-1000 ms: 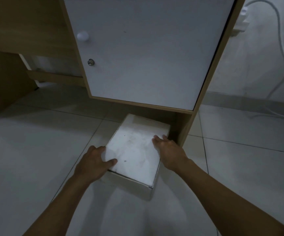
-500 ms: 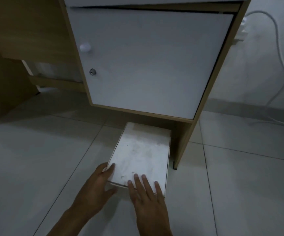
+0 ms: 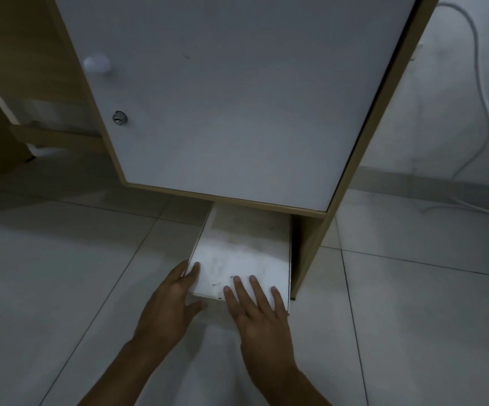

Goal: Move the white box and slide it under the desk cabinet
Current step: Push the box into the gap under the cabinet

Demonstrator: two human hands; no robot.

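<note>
The white box [image 3: 243,253] lies flat on the tiled floor, its far part hidden under the desk cabinet [image 3: 237,98] and its near part sticking out. It sits close to the cabinet's right wooden side panel [image 3: 310,247]. My left hand [image 3: 170,306] is pressed against the box's near left corner, fingers on the side and the thumb below the front edge. My right hand [image 3: 257,315] lies flat with spread fingers over the box's near edge and lid.
The cabinet has a white door with a round knob [image 3: 96,64] and a keyhole [image 3: 119,117]. A white cable [image 3: 483,92] hangs down the wall at right and runs along the floor. A wooden desk leg and crossbar [image 3: 52,136] stand at left.
The box has slid straighter and farther under the cabinet. Both hands moved from its sides to its near edge. The camera has come closer.
</note>
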